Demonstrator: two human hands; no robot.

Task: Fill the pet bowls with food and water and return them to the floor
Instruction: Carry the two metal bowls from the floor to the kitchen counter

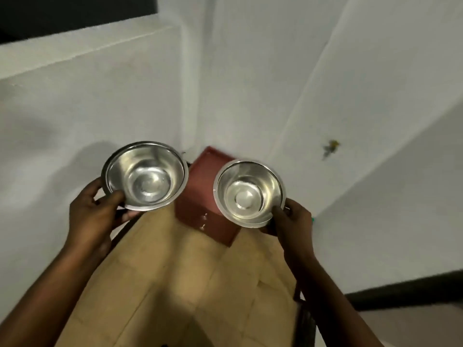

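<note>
I hold two shiny steel pet bowls above the floor. My left hand [96, 211] grips the near rim of the larger left bowl [146, 175], thumb over its edge. My right hand [292, 220] pinches the near rim of the smaller right bowl [249, 194]. Both bowls look bare inside, with only light reflections on the metal; whether any water lies in them I cannot tell. The two bowls hang level, side by side and apart.
A dark red tray or mat [200, 194] lies on the beige tiled floor [175, 284] in the corner, below and between the bowls. White walls [100, 96] close in on both sides. A dark skirting strip [400, 294] runs along the right wall.
</note>
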